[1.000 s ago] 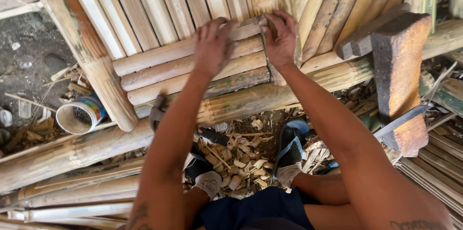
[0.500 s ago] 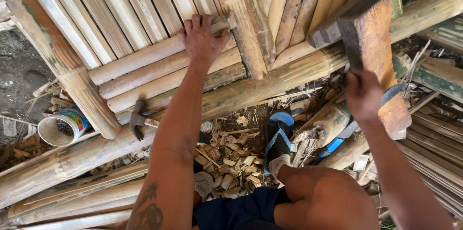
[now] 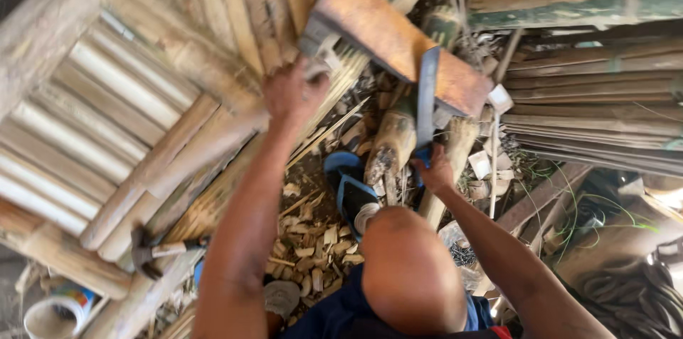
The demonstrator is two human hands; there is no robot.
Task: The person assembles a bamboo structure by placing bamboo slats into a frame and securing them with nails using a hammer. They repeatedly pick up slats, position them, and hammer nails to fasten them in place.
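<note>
The left hand (image 3: pixel 292 93) is pressed, fingers curled, on the pale bamboo-slat frame (image 3: pixel 142 118) at centre. Right of centre, the long grey blade (image 3: pixel 427 93) is gripped by its blue handle in the closed right hand (image 3: pixel 434 172), against the reddish wooden block (image 3: pixel 391 33).

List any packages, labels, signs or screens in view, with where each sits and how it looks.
Printed can: bottom left corner, on the ground beside the bamboo frame; a round open container with a white rim and a wrapper in blue, orange and white.
Small pale cartons or scraps: right of centre, among the bamboo poles past the blade; too small to tell what they are.
No signs or screens show.
</note>
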